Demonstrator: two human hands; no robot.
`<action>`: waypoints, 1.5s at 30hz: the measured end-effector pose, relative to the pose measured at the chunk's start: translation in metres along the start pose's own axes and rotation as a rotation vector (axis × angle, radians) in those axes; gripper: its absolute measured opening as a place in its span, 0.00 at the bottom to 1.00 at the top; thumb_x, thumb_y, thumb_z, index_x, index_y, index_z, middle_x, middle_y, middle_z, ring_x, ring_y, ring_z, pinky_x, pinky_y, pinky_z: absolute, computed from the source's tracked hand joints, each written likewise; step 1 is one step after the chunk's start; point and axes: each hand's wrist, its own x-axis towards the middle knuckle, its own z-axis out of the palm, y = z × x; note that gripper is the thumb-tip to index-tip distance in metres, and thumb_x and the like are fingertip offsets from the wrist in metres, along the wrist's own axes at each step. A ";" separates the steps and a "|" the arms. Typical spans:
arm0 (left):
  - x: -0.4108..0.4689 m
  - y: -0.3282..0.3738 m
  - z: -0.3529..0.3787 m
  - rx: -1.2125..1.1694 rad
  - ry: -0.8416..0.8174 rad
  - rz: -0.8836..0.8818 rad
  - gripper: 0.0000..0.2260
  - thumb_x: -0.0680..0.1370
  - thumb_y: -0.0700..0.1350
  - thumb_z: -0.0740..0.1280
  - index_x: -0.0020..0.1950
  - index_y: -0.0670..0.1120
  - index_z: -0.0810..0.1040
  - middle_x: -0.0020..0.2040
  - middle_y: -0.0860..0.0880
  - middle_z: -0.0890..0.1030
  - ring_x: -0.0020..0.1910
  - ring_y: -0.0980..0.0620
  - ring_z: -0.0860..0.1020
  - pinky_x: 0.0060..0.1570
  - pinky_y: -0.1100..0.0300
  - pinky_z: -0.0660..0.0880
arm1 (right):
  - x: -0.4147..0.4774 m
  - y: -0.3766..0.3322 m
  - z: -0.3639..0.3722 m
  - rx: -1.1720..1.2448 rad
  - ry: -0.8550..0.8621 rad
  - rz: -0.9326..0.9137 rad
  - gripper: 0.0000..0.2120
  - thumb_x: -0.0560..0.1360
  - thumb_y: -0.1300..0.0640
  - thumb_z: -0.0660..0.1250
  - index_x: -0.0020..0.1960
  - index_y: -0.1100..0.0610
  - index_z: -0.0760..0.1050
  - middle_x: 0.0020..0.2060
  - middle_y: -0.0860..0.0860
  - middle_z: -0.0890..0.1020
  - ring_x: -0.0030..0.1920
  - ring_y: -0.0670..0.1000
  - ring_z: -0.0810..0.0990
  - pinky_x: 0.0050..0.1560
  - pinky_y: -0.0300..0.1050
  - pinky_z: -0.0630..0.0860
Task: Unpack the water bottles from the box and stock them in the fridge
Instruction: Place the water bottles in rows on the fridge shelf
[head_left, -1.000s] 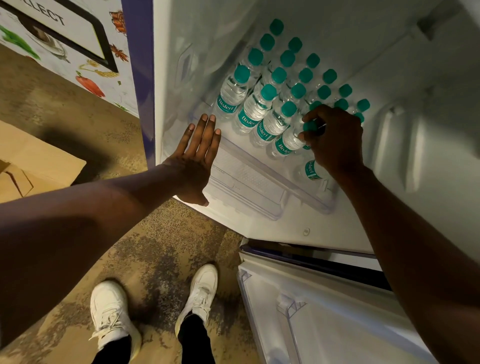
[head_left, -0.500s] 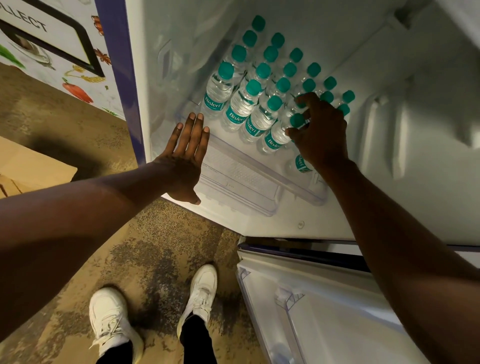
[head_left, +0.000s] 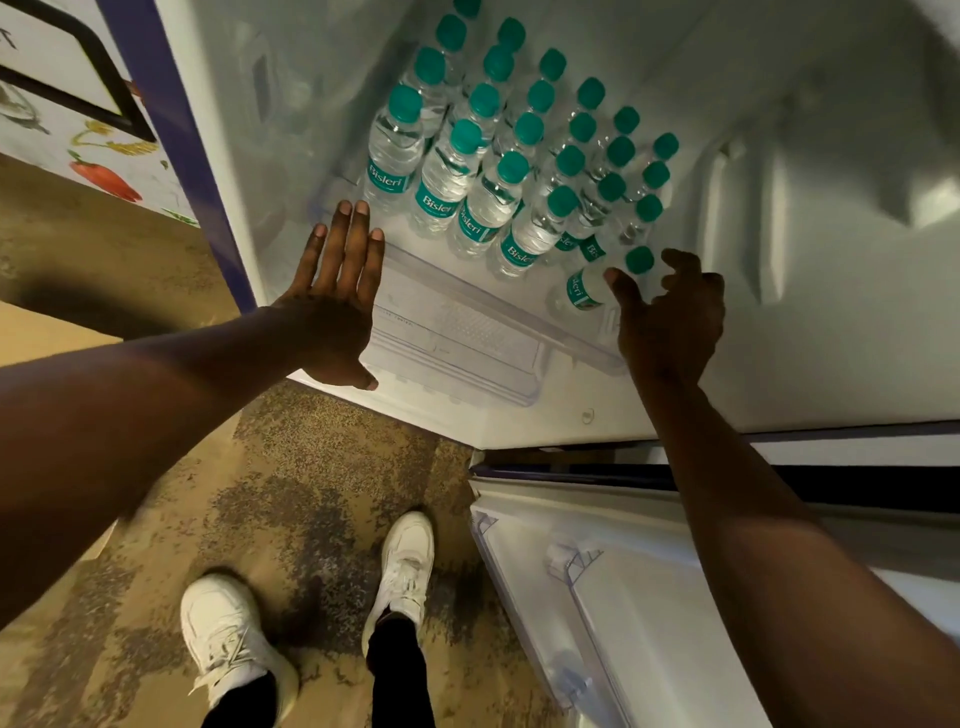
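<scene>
Several clear water bottles (head_left: 493, 171) with teal caps and teal labels stand in rows on the white fridge shelf (head_left: 415, 260). The front-right bottle (head_left: 597, 280) stands at the shelf's front edge. My right hand (head_left: 670, 312) hovers just in front of that bottle, fingers spread and loosely bent, holding nothing. My left hand (head_left: 332, 296) lies flat with straight fingers on the front left of the shelf, beside the nearest bottle (head_left: 392, 150).
The open fridge door (head_left: 623, 597) swings out at the lower right. A clear drawer (head_left: 457, 348) sits under the shelf. Below me are my white shoes (head_left: 405, 561) on a worn brown floor. A purple fridge edge (head_left: 171, 119) and printed wall are at left.
My right hand has let go of the front-right bottle and drawn back toward me with fingers spread. My left hand stays flat on the shelf. The view has shifted closer.
</scene>
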 end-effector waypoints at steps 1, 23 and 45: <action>0.001 0.000 0.000 0.005 -0.002 -0.006 0.76 0.66 0.76 0.74 0.72 0.35 0.16 0.74 0.31 0.19 0.77 0.30 0.24 0.81 0.36 0.36 | 0.003 0.000 0.002 -0.002 0.001 -0.011 0.31 0.75 0.38 0.75 0.70 0.55 0.75 0.61 0.56 0.80 0.62 0.55 0.79 0.57 0.42 0.72; 0.002 0.003 -0.005 0.022 -0.048 -0.018 0.77 0.64 0.76 0.75 0.74 0.36 0.18 0.74 0.33 0.18 0.76 0.31 0.22 0.81 0.36 0.37 | 0.028 -0.037 0.022 0.090 0.017 -0.248 0.17 0.77 0.52 0.76 0.60 0.63 0.82 0.58 0.57 0.85 0.60 0.56 0.84 0.66 0.50 0.79; 0.005 -0.001 0.003 0.000 -0.011 -0.006 0.77 0.63 0.75 0.76 0.75 0.35 0.18 0.74 0.32 0.18 0.76 0.30 0.23 0.81 0.35 0.38 | 0.029 -0.047 0.025 0.155 -0.087 -0.189 0.23 0.77 0.58 0.76 0.69 0.61 0.75 0.67 0.56 0.80 0.68 0.55 0.81 0.70 0.51 0.77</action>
